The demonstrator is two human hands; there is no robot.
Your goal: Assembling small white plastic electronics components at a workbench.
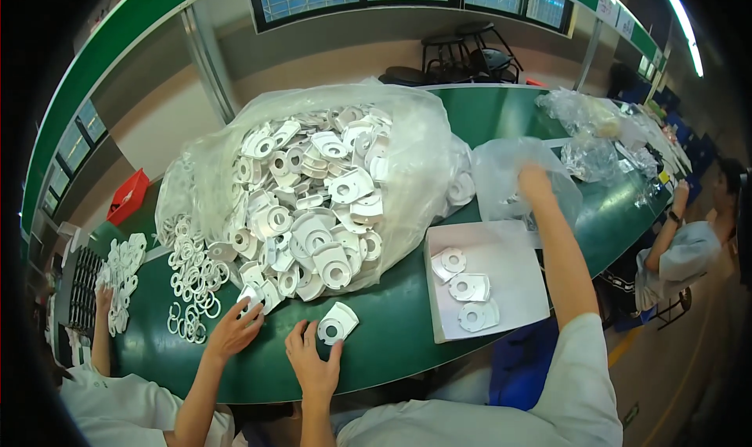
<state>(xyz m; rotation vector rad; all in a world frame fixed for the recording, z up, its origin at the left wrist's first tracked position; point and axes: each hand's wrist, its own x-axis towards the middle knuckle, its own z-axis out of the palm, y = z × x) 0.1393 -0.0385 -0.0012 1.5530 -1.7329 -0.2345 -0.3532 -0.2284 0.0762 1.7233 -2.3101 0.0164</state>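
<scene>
On the green table, my left hand (313, 366) has its thumb and index finger at the edges of a flat white plastic part (338, 323) with a round hole and a squared end. My right arm stretches over a white box (513, 310). My right hand (536, 182) is at a translucent plastic bag (501, 161) behind that box, its fingers hidden or blurred. Three small groups of similar white parts (470, 287) lie along the left side of the box's top. A large clear bag (419, 165) left of it spills over with a heap of these parts (313, 212).
A co-worker's hand (233, 331) at my left touches a white part by the heap; their other hand is farther left. White rings (192, 278) lie between. A red bin (128, 198) stands far left, crumpled plastic (587, 153) far right. Another person (681, 247) sits at right.
</scene>
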